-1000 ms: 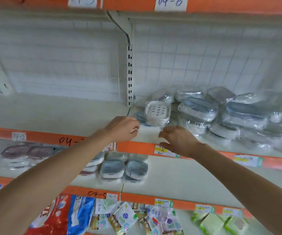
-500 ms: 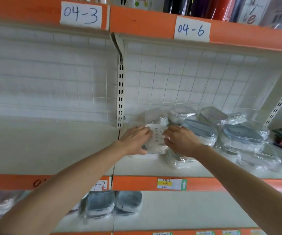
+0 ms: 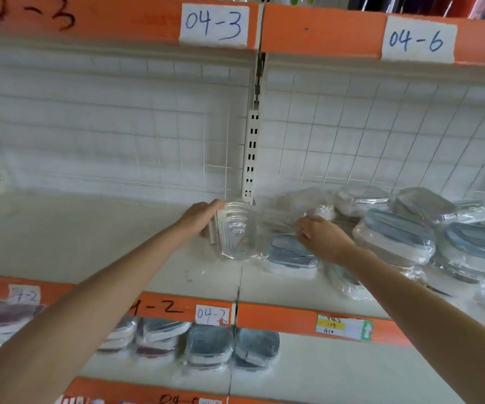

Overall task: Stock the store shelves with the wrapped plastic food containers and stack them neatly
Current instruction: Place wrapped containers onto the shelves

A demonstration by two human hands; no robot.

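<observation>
left hand (image 3: 203, 218) gripped clear ribbed wrapped container (image 3: 237, 231) upright on shelf (image 3: 89, 228), centre by the upright | right hand (image 3: 321, 237) pinched crinkly film of another wrapped pack (image 3: 288, 212) | right: grey-lidded oval containers (image 3: 396, 234) heaped loosely | risk: slick film, heap could slide

Head view: worn on the head, facing straight at the middle shelf (image 3: 119, 243), close, within arm's reach.
Other views: none.
</observation>
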